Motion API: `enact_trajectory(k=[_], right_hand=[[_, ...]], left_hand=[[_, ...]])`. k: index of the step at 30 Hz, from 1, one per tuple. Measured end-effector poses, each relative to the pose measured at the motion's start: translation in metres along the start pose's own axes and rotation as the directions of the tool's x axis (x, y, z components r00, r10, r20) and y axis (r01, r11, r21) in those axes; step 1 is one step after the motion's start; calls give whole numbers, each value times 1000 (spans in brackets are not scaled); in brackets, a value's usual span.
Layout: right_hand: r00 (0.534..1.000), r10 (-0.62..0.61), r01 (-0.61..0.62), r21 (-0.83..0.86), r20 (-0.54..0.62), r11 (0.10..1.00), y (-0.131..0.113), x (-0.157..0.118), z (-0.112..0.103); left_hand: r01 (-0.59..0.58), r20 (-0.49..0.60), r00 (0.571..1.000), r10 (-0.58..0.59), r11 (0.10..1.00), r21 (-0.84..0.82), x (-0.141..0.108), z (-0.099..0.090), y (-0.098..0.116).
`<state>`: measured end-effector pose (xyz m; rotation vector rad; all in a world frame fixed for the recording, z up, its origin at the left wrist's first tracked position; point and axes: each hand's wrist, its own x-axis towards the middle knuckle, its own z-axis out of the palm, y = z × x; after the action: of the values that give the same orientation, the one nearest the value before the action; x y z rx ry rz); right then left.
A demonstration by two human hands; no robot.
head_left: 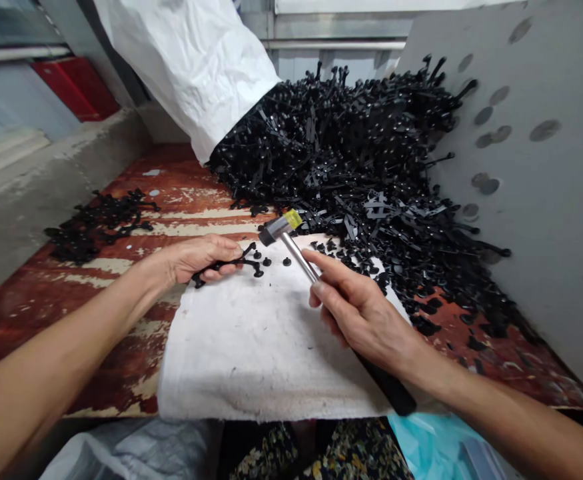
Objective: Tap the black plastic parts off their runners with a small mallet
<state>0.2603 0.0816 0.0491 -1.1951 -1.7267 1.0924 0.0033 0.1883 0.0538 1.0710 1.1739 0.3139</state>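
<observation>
My left hand (pixel 208 259) is closed round a black plastic part (pixel 251 264) whose forked ends stick out to the right, over the upper left of a white cloth (pixel 271 347). My right hand (pixel 344 297) grips a mallet (pixel 298 257) by its metal shaft. The mallet's head has one black face and one yellow face, and it is raised above the cloth. Its black handle end shows below my wrist. Small black round pieces (pixel 286 261) lie on the cloth between my hands, and more sit near its upper right edge.
A big heap of black plastic parts (pixel 331 147) spills from a white sack (pixel 196 67) at the back. A smaller pile (pixel 96 223) lies at left on the worn red table (pixel 176 183). A grey panel (pixel 536 200) stands at right, a concrete ledge (pixel 36 187) at left.
</observation>
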Motion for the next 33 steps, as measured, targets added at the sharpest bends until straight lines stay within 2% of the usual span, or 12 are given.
enact_trajectory(k=[3, 6, 10, 22, 33], right_hand=[[974, 225, -229, 193, 39, 954, -5, -20, 3], [942, 327, -332, 323, 69, 886, 1, -32, 9], [904, 415, -417, 410, 98, 811, 11, -37, 12], [904, 415, -410, 479, 101, 777, 13, -37, 12], [900, 420, -424, 464, 119, 778, 14, -38, 12]], left_hand=[[-62, 0, 998, 62, 998, 1, -1, 3, -4], [-94, -11, 995, 95, 995, 26, -2, 7, -5], [-75, -45, 996, 79, 995, 72, -3, 10, -3], [-80, -70, 994, 88, 991, 109, -3, 12, -4], [-47, -93, 994, 61, 988, 148, -3, 11, -4]])
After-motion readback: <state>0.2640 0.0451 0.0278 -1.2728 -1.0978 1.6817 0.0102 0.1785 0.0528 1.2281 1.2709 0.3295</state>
